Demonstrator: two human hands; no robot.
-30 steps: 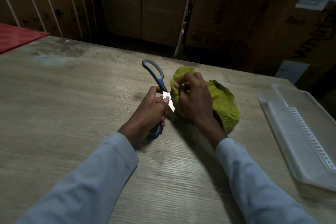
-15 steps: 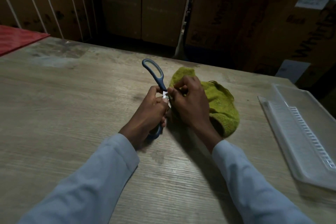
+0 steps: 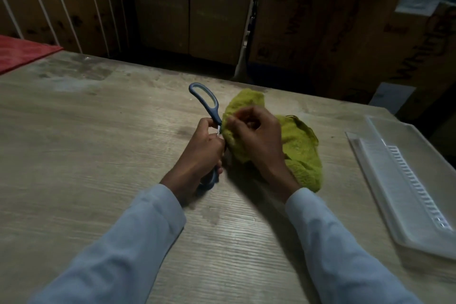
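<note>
Blue-handled scissors (image 3: 206, 103) stand up from the wooden table (image 3: 98, 136), one handle loop pointing away from me. My left hand (image 3: 202, 153) grips them around the middle, with the lower handle sticking out below the fist. A yellow-green cloth (image 3: 301, 153) lies bunched just right of the scissors. My right hand (image 3: 254, 136) pinches a fold of this cloth and presses it against the metal part, which is almost fully hidden between cloth and fingers.
A clear plastic tray (image 3: 404, 187) lies along the table's right side. A red sheet (image 3: 19, 54) covers the far left corner. Cardboard boxes (image 3: 370, 20) stand beyond the far table edge.
My right hand has slid the cloth leftward over the metal part, so the shiny blade seen earlier is now covered. My left hand and the scissors have stayed in place.
</note>
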